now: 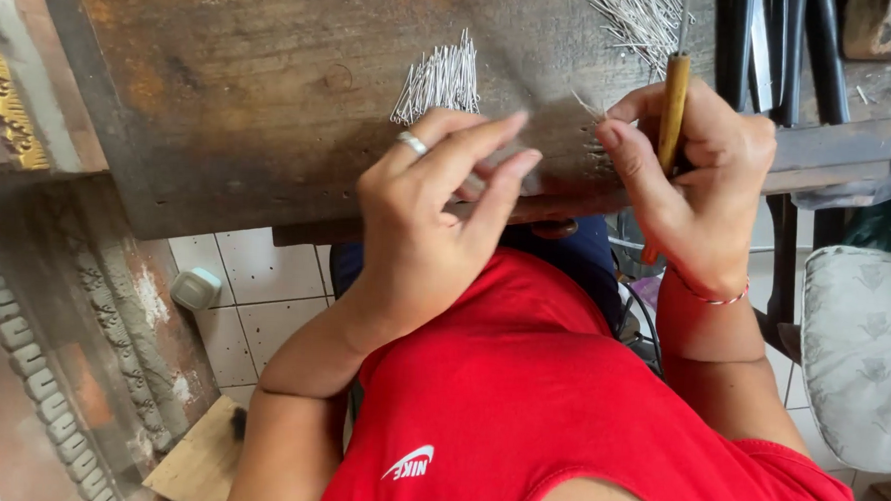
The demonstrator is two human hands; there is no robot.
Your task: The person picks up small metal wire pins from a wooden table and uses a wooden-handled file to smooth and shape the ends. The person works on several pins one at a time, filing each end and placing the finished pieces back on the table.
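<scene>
The right hand [694, 181] grips a smooth yellow wooden tool handle [673, 110] upright. The ringed left hand [437, 215] pinches something small and blurred above the worn, stained wooden bench [263, 82], near a bundle of thin silvery wire pins [440, 80].

Pin piles [440, 80] beside bare board [263, 82]

R hand [691, 171] grips wooden-handled tool [673, 105]; L hand [437, 215] by pins [440, 80].

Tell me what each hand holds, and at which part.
The right hand grips a wooden-handled tool around its handle. The left hand pinches something small at its fingertips; what it is cannot be told.
</scene>
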